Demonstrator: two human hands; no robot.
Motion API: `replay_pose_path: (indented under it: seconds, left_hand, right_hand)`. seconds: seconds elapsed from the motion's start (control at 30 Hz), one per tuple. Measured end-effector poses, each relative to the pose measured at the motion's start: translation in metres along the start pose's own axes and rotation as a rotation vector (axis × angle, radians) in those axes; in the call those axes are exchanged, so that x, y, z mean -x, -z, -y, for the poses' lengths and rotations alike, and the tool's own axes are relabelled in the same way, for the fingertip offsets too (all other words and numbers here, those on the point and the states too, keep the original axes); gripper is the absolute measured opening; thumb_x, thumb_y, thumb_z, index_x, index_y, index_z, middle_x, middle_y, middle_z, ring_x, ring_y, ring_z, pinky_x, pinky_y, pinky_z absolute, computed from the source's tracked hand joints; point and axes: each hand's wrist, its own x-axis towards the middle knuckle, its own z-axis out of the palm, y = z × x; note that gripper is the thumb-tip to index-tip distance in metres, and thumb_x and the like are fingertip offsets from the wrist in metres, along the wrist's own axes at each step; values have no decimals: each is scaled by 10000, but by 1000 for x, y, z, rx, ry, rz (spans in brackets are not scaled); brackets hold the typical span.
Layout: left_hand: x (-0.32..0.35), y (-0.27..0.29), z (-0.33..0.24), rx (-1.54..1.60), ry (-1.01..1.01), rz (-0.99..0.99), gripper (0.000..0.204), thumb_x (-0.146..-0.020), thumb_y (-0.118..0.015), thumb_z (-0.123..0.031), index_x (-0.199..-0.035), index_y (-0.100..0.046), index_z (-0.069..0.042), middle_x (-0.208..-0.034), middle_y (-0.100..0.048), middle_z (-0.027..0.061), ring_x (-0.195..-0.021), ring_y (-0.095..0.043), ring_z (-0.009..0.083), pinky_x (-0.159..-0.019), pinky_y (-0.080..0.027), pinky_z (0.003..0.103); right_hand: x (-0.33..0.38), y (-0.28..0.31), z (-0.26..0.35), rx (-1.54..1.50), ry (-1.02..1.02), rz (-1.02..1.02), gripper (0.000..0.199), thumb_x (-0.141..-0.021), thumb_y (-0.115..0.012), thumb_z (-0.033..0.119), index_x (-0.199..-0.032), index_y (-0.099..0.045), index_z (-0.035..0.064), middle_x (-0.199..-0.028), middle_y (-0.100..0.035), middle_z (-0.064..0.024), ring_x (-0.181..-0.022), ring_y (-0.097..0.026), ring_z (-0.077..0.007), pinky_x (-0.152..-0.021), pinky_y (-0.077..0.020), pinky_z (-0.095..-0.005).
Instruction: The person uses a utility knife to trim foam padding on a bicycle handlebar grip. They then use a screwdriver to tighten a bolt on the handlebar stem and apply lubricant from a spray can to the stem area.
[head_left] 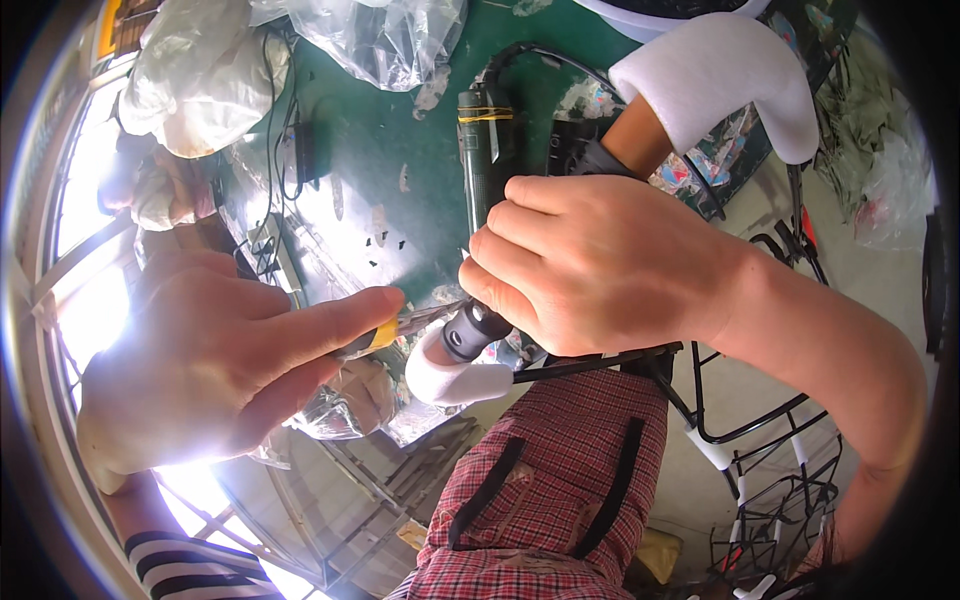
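Observation:
My left hand point(220, 360) is closed around a slim tool point(378, 338) with a yellow and black handle, its index finger stretched along it. The tool's thin metal end reaches a dark grey collar point(468, 335) beside my right hand; whether it is a blade or a shaft I cannot tell. My right hand point(600, 265) is wrapped round the middle of a tubular frame, which it mostly hides. White foam padding point(725, 80) covers the frame's far right end, near a bare brown tube point(640, 140). More white foam point(455, 382) curves below the collar.
A dark green cylindrical tool point(484, 150) with a yellow band and cable lies beyond my right hand on the green table point(350, 140). Clear plastic bags point(375, 40) and cables are at the back left. Black wire racks point(770, 480) stand at the lower right.

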Motion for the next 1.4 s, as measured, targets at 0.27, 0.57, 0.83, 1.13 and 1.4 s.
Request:
replay_pose_path:
  seconds: [0.27, 0.57, 0.83, 1.13, 1.4]
  left_hand:
    - [0, 5, -2, -102, -24, 6, 541, -770, -754, -155, -1298, -637, -166, -576, -559, -2, -459, -463, 189, -543, -323, 367]
    - [-2, 12, -6, -187, -39, 96, 531, -781, -747, -162, -1300, -631, -174, -587, -576, 0, -479, -496, 168, -561, -372, 367]
    - [-2, 12, -8, -86, -27, 68, 479, -807, -716, -175, -1280, -647, -145, -580, -568, 9, -448, -476, 176, -513, -383, 375]
    - [-4, 8, -1, -39, -57, -31, 463, -813, -701, -146, -1274, -655, -133, -591, -570, 34, -434, -492, 205, -485, -398, 385]
    - [-4, 13, 2, -93, -106, 31, 520, -766, -723, -114, -1279, -650, -160, -615, -602, 25, -438, -506, 187, -481, -414, 383]
  right_hand:
    - [0, 0, 0, 4, 10, 11, 159, -736, -680, 122, -578, -666, 112, -731, -617, 16, -758, -591, -146, -693, -461, -279]
    - [0, 1, 0, 25, 16, 7, 170, -758, -683, 107, -589, -681, 117, -723, -635, 13, -765, -608, -146, -702, -482, -282]
    - [0, 1, -1, 40, 22, 17, 183, -773, -686, 114, -591, -686, 120, -711, -629, 22, -767, -611, -140, -704, -486, -278]
    - [0, 2, 0, 111, 26, 13, 164, -780, -690, 99, -616, -702, 103, -710, -630, 22, -757, -623, -135, -703, -504, -274]
    - [1, 1, -1, 134, 42, 21, 125, -755, -693, 90, -633, -710, 102, -705, -624, 29, -762, -625, -132, -707, -505, -272]
